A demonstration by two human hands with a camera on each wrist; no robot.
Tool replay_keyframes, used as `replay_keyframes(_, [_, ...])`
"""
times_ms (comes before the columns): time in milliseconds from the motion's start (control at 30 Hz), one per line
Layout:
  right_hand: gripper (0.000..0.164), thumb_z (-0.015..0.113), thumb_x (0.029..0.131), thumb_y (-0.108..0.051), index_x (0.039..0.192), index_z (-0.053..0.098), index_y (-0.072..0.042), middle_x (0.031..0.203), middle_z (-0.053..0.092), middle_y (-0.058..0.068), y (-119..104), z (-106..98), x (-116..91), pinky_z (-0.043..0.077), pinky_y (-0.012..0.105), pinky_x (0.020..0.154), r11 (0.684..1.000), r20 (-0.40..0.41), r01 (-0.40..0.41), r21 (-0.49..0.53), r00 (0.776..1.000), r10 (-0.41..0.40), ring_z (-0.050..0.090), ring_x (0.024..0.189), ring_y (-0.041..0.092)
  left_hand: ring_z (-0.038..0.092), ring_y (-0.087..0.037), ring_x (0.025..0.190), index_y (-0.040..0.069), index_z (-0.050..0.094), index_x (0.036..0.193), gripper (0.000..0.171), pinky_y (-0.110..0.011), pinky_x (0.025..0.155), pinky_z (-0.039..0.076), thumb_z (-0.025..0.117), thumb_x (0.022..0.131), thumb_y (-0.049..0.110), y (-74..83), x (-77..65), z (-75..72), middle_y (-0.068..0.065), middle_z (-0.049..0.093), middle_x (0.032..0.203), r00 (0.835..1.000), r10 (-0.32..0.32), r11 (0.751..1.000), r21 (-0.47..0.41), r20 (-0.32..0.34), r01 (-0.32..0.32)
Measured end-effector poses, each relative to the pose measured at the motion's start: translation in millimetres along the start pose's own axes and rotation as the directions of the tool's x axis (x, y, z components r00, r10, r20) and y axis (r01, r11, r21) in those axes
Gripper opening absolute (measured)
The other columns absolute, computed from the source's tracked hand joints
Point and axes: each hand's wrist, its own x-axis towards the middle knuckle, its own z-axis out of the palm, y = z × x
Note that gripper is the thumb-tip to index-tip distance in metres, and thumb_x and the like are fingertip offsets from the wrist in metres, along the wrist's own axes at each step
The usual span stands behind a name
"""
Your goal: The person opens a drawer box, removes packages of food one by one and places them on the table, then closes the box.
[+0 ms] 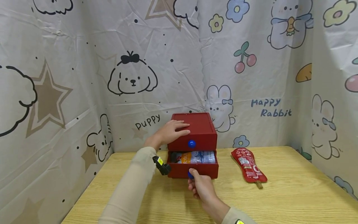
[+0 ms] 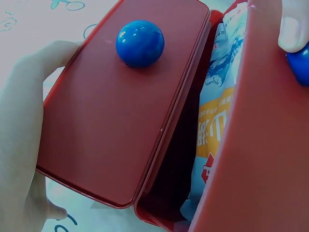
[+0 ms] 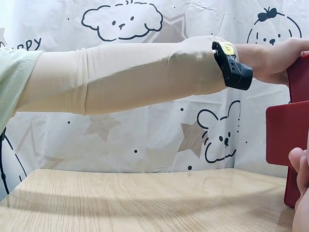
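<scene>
A small red drawer cabinet (image 1: 193,124) with two drawers stands on the table. Flat across the left part of its top rests my left hand (image 1: 174,132), fingers fairly straight. The upper drawer is closed, its blue knob (image 1: 191,143) uncovered. My right hand (image 1: 204,186) pinches the blue knob (image 1: 190,175) of the lower drawer (image 1: 179,171), which is pulled partway out. Inside lies a plastic packet (image 2: 212,116) in white, blue and orange, partly hidden by the drawer front.
To the right of the cabinet, a red pouch (image 1: 247,165) with a brown tip lies on the wooden table (image 1: 293,186). Patterned cloth (image 1: 173,77) hangs close behind the cabinet and along both sides.
</scene>
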Motion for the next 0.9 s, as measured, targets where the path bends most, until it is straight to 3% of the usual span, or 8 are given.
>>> replay_keyframes(900, [0.052, 0.062, 0.099, -0.049, 0.073, 0.066, -0.005, 0.057, 0.055, -0.003, -0.4, -0.2, -5.9, 0.034, 0.021, 0.045, 1.0, 0.012, -0.019, 0.006, 1.0, 0.019, 0.043, 0.049, 0.006, 0.024, -0.029, 0.152, 0.024, 0.056, 0.152, 0.06, -0.056, 0.121, 0.02, 0.055, 0.1, 0.055, 0.0, -0.7, 0.5, -0.004, 0.04, 0.162, 1.0, 0.003, 1.0, -0.012, -0.007, -0.003])
